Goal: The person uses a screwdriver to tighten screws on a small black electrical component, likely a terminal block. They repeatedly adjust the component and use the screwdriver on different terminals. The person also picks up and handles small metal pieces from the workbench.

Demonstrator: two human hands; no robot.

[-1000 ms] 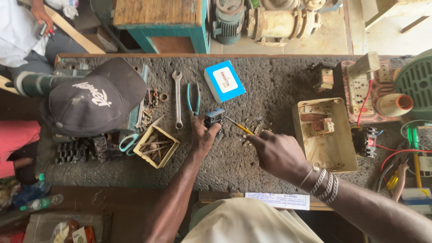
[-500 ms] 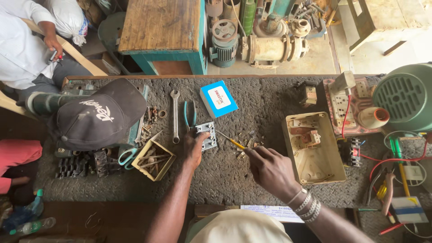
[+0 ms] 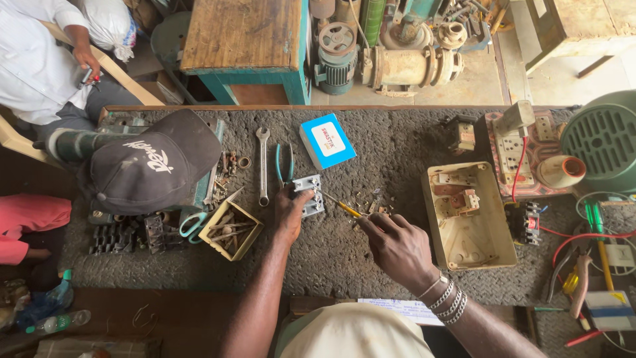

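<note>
A rough grey workbench (image 3: 371, 265) carries a spanner (image 3: 263, 166), cap (image 3: 154, 162) and blue box (image 3: 327, 140).

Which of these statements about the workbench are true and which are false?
1. The left hand holds a small grey switch part. True.
2. The right hand holds a hammer. False: it holds a yellow-handled screwdriver pointed at the switch part.
3. A dark cap lies at the left of the bench. True.
4. The spanner is in the cream casing. False: it lies on the mat beside the blue-handled pliers.
5. The blue and white box lies beyond the hands. True.
</note>
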